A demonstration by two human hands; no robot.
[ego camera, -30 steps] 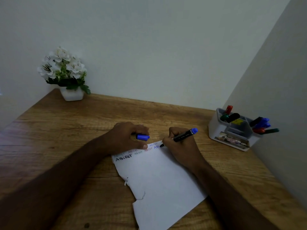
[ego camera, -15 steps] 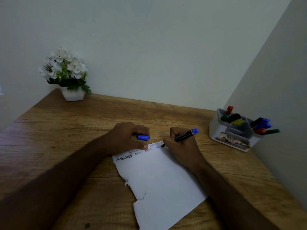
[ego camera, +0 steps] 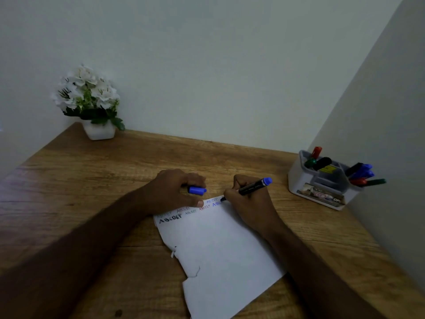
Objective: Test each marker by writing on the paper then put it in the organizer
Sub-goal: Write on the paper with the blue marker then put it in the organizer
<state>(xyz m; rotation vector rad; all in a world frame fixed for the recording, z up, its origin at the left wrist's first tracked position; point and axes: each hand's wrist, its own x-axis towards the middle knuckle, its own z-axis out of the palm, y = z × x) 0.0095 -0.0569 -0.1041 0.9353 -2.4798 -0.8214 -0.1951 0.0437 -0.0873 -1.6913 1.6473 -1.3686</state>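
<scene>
Writing blue letters near the paper's (ego camera: 220, 249) top edge, the right hand (ego camera: 250, 203) clenched a light, rigid marker (ego camera: 251, 187) low on its barrel, left hand (ego camera: 170, 192) pinching its cap (ego camera: 196, 190), organizer (ego camera: 322, 180) waiting on the counter (ego camera: 80, 180).

The scene is dim and flat, with a cool grey-green cast on the wall (ego camera: 207, 65). No lamp shows; a pale sheen lies on the desk (ego camera: 34, 180) at its far left, left of the paper (ego camera: 225, 249), hinting at light from that side. Shadows are soft and weak. The paper is the brightest surface, without glare. Both forearms near the lower edge are dark and smeared. Straight lines bow toward the corners, a wide-angle warp. Small writing at the paper's top is barely legible; the flowers (ego camera: 87, 93) look slightly soft.
</scene>
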